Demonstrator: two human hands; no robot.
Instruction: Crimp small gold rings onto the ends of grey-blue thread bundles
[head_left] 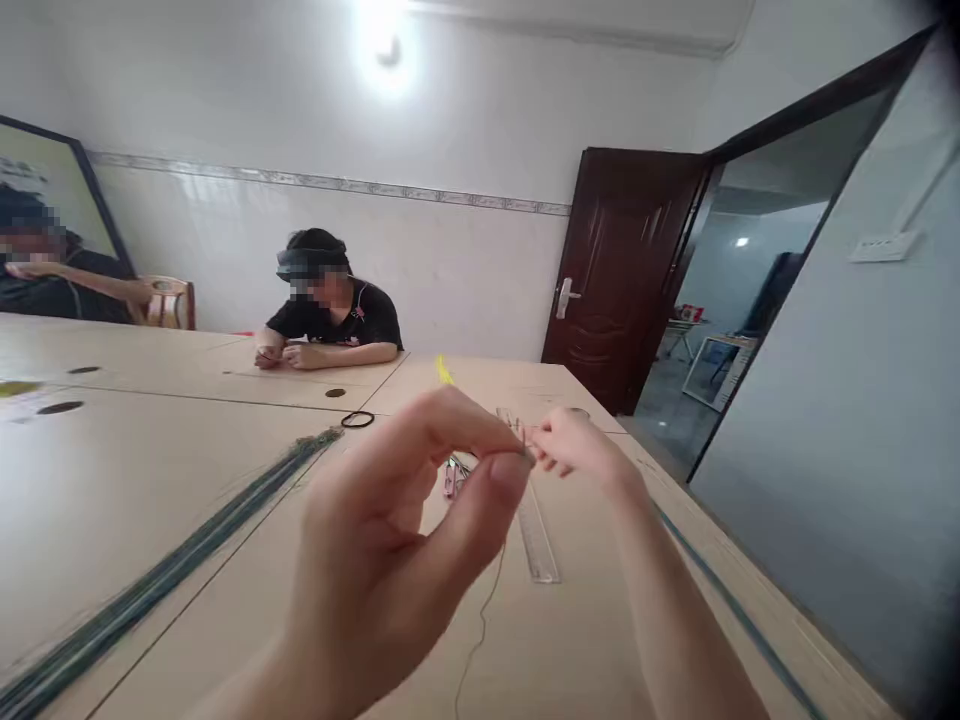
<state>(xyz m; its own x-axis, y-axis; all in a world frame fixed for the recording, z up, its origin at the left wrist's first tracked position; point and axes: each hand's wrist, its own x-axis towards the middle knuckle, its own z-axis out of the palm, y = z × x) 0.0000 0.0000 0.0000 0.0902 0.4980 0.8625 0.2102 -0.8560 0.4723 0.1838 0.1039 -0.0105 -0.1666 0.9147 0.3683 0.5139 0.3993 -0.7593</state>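
Note:
Up close, my left hand pinches a thin greenish thread between thumb and forefinger. Its tail hangs below the thumb in a loose wave over the table. Just beyond these fingertips is my right hand, its thumb and fingers drawn together. What sits in that right pinch is too small to make out. A clear ruler lies beneath the hands. A small pink-handled tool is partly hidden behind my left hand.
A long bundle of green threads crosses the table on the left, beside a black ring. More dark green strands run along the right edge. A yellow object lies farther back. Two people sit across the table.

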